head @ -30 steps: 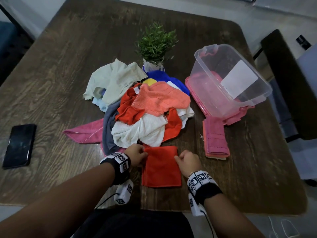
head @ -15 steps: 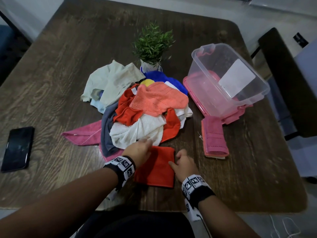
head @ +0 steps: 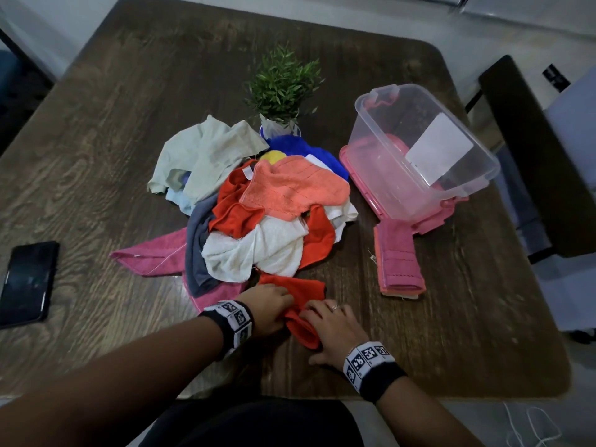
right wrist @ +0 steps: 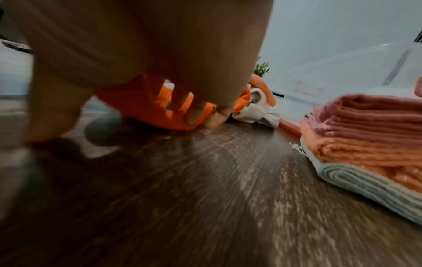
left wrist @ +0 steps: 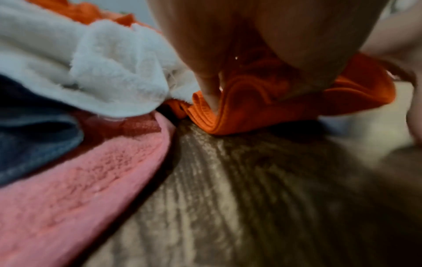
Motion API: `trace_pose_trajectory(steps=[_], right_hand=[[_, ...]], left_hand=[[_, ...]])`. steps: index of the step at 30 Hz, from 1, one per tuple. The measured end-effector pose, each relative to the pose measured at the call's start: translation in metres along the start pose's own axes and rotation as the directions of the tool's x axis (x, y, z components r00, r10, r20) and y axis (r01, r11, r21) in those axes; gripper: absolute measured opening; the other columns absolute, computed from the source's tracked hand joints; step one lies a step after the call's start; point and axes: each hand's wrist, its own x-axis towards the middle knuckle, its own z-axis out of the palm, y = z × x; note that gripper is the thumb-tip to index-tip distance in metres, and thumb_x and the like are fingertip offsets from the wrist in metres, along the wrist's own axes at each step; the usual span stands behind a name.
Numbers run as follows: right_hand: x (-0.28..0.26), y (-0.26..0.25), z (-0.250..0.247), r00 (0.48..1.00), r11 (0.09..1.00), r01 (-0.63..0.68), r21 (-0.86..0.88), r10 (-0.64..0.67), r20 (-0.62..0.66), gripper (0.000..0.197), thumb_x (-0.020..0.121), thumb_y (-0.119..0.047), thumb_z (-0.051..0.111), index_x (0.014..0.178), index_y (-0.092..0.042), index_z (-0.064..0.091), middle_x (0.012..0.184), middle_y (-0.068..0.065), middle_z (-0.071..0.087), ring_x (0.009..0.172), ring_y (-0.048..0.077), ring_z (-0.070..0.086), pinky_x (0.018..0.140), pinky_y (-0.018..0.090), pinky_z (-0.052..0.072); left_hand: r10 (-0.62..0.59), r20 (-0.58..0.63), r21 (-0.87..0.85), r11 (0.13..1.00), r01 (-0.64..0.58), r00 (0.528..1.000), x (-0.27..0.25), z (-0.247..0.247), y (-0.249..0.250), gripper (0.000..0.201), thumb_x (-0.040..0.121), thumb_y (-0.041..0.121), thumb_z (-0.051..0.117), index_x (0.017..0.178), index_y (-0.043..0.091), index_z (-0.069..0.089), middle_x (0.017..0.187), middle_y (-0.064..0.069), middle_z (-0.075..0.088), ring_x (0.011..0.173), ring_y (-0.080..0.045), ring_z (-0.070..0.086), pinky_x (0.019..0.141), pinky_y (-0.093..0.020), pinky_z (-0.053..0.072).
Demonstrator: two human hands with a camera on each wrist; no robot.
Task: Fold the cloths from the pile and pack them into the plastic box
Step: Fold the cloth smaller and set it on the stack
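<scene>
Dark wood-grain desk (head: 96, 162), rounded corners, seen from above; pale floor beyond the far edge and a dark chair (head: 529, 162) at the right.

Centre of desk: loose pile of unfolded cloths (head: 258, 214), with a coral terry cloth (head: 296, 188) on top, a white fluffy cloth (head: 254, 250) at the near side, a pale green cloth (head: 200, 153) at far left, a grey cloth (head: 196, 246) and a pink cloth (head: 151, 256) trailing out to the left. Small green potted plant (head: 282, 91) stands just behind the pile.

Right of the pile: clear plastic box (head: 419, 146), tilted, resting on its pink lid (head: 429, 224), no cloths inside. Touching the lid's near edge is a stack of 3 folded cloths (head: 400, 266); the right wrist view shows pink on top, orange in the middle, pale grey-white at the bottom.

Near edge, just in front of the pile: orange-red microfibre cloth (head: 300, 301), partly folded and bunched. Left hand (head: 269, 309) grips its left side, fingers curled into the fabric; in the left wrist view a fingertip (left wrist: 211, 95) presses into the layered hem. Right hand (head: 335, 330) lies over the cloth's near right part, fingers (right wrist: 194, 112) curled round its folded edge, thumb down on the desk.

Black smartphone (head: 27, 282) lies face up at the far left, well apart from the cloths.
</scene>
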Motion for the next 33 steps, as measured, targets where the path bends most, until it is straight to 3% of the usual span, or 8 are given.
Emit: trace_pose_trajectory(steps=[3, 7, 12, 16, 20, 24, 28, 33], right_hand=[[0.005, -0.002, -0.003, 0.990, 0.995, -0.026, 0.092, 0.038, -0.134, 0.042, 0.086, -0.045, 0.060, 0.125, -0.031, 0.051, 0.129, -0.009, 0.054, 0.118, 0.020, 0.049, 0.094, 0.038, 0.037], [0.011, 0.004, -0.012, 0.974, 0.887, -0.163, 0.433, 0.216, -0.075, 0.024, 0.095, -0.039, 0.055, 0.115, -0.026, 0.061, 0.108, 0.004, 0.066, 0.102, 0.023, 0.061, 0.087, 0.032, 0.045], [0.014, 0.011, -0.019, 0.936, 0.765, -0.252, 0.592, 0.349, -0.053, 0.024, 0.099, -0.033, 0.050, 0.122, -0.029, 0.055, 0.098, 0.008, 0.067, 0.091, 0.026, 0.061, 0.079, 0.031, 0.046], [0.024, 0.013, -0.020, 0.893, 0.723, -0.334, 0.605, 0.449, -0.044, 0.012, 0.094, -0.032, 0.054, 0.106, -0.029, 0.051, 0.087, 0.005, 0.061, 0.081, 0.024, 0.059, 0.074, 0.036, 0.051], [0.032, 0.013, -0.024, 0.881, 0.784, -0.338, 0.521, 0.459, -0.118, 0.035, 0.087, -0.024, 0.061, 0.117, -0.033, 0.046, 0.106, 0.000, 0.058, 0.096, 0.023, 0.059, 0.079, 0.039, 0.053], [0.045, 0.001, -0.036, 0.928, 0.913, -0.155, 0.378, 0.266, -0.262, 0.044, 0.083, -0.018, 0.054, 0.126, -0.030, 0.051, 0.127, -0.005, 0.051, 0.115, 0.022, 0.049, 0.096, 0.041, 0.045], [0.059, -0.020, -0.037, 0.979, 0.955, -0.164, 0.246, 0.188, -0.078, 0.064, 0.089, -0.050, 0.057, 0.143, -0.023, 0.036, 0.139, 0.002, 0.048, 0.122, 0.029, 0.051, 0.099, 0.046, 0.042], [0.059, -0.028, -0.035, 0.977, 0.935, -0.215, 0.281, 0.201, 0.078, 0.077, 0.085, -0.043, 0.071, 0.146, -0.019, 0.029, 0.134, 0.011, 0.050, 0.117, 0.036, 0.055, 0.096, 0.046, 0.047]], left_hand=[[-0.048, -0.083, -0.166, 0.986, 0.033, 0.995, -0.001, -0.008, 0.000, 0.033, 0.082, 0.032, 0.060, 0.108, 0.013, 0.059, 0.107, -0.005, 0.064, 0.097, -0.026, 0.062, 0.074, -0.021, 0.034], [0.037, 0.090, -0.099, 0.995, -0.028, 0.995, -0.011, -0.002, -0.009, 0.085, 0.075, 0.056, 0.065, 0.143, 0.022, 0.029, 0.130, 0.002, 0.047, 0.115, -0.015, 0.050, 0.099, -0.030, 0.038], [-0.171, -0.143, -0.399, 0.911, 0.101, 0.975, -0.005, -0.001, -0.021, 0.033, 0.088, 0.017, 0.057, 0.120, 0.018, 0.051, 0.110, -0.004, 0.065, 0.099, -0.023, 0.064, 0.083, -0.030, 0.048], [-0.334, -0.196, -0.343, 0.904, 0.255, 0.922, 0.003, -0.001, -0.022, 0.019, 0.090, 0.020, 0.054, 0.107, 0.012, 0.059, 0.102, -0.007, 0.064, 0.093, -0.026, 0.062, 0.083, -0.035, 0.048], [-0.412, -0.191, -0.172, 0.908, 0.383, 0.891, 0.011, 0.002, -0.024, 0.042, 0.087, 0.016, 0.051, 0.128, 0.011, 0.052, 0.125, -0.009, 0.053, 0.110, -0.032, 0.054, 0.093, -0.040, 0.047], [-0.364, -0.176, -0.062, 0.931, 0.359, 0.915, 0.007, 0.007, -0.024, 0.048, 0.082, 0.015, 0.057, 0.129, 0.015, 0.051, 0.126, -0.013, 0.050, 0.101, -0.039, 0.054, 0.081, -0.048, 0.054], [-0.297, -0.158, -0.068, 0.955, 0.290, 0.942, 0.006, 0.022, -0.036, 0.040, 0.078, 0.028, 0.065, 0.111, 0.018, 0.045, 0.117, -0.012, 0.054, 0.091, -0.036, 0.060, 0.078, -0.047, 0.054], [-0.355, -0.070, -0.221, 0.917, 0.332, 0.932, 0.008, 0.016, -0.030, 0.048, 0.090, 0.044, 0.053, 0.128, 0.014, 0.052, 0.125, -0.013, 0.053, 0.109, -0.032, 0.056, 0.095, -0.037, 0.042]])
